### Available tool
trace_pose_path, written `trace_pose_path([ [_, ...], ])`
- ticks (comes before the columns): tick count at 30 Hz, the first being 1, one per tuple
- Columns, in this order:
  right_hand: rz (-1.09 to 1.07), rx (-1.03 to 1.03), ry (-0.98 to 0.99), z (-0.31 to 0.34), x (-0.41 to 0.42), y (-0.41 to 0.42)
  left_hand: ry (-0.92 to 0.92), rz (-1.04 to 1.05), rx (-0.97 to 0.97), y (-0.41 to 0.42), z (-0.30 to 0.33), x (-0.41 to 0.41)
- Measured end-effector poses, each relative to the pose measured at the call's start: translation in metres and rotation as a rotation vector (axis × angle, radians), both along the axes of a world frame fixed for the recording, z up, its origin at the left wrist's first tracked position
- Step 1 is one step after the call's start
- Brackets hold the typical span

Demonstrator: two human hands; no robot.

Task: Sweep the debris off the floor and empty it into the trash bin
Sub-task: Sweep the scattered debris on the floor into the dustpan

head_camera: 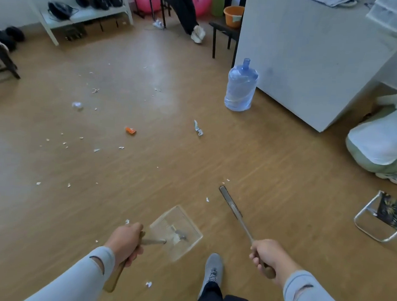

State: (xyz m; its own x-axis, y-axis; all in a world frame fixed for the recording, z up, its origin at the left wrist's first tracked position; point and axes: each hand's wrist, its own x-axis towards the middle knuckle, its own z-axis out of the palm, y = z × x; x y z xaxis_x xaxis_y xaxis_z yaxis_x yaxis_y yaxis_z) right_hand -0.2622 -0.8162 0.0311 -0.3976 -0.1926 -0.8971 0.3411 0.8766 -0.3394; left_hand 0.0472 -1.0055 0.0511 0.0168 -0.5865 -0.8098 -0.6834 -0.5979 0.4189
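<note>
my left hand (125,240) is curled tight round the handle of the clear dustpan (177,231), which sits low in the frame just left of centre, its tray on or just above the wooden floor (275,161), i cannot tell which, and a few pale scraps inside it. my right hand (270,257) is closed round the handle of the broom (232,207), lower right, its narrow head pointing up and left, close to the floor and near the dustpan's right side. my grey shoe (213,269) shows between my two arms at the bottom edge.

the debris is spread over the left and middle of the frame: small white paper bits (64,143), a crumpled white piece (77,105), an orange scrap (130,130) and a twisted wrapper (198,128) near centre. one white bit (148,284) lies below the dustpan.

a blue water jug (241,87) stands upper right of centre against a white cabinet (306,63). a folding stool (387,216) is at the right edge, an orange bucket (233,15) at the top.
</note>
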Motion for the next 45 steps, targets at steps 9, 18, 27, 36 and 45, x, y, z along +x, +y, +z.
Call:
trace_pose_path([
  [9, 0.066, 0.033, 0.093, -0.031, -0.102, -0.092, -0.044, 0.015, -0.022, -0.049, -0.037, -0.082],
  [18, 0.145, 0.080, 0.124, -0.077, -0.137, -0.182, -0.134, -0.049, -0.018, -0.101, -0.102, -0.127],
  [27, 0.490, 0.097, 0.080, -0.082, -0.086, -0.165, -0.190, -0.038, -0.070, -0.129, -0.113, -0.136],
  [36, 0.363, 0.123, -0.056, 0.011, -0.149, -0.135, -0.200, -0.045, -0.062, -0.138, -0.110, -0.144],
  [45, 0.600, 0.090, 0.023, -0.039, -0.069, -0.166, -0.193, -0.033, -0.092, -0.136, -0.111, -0.144],
])
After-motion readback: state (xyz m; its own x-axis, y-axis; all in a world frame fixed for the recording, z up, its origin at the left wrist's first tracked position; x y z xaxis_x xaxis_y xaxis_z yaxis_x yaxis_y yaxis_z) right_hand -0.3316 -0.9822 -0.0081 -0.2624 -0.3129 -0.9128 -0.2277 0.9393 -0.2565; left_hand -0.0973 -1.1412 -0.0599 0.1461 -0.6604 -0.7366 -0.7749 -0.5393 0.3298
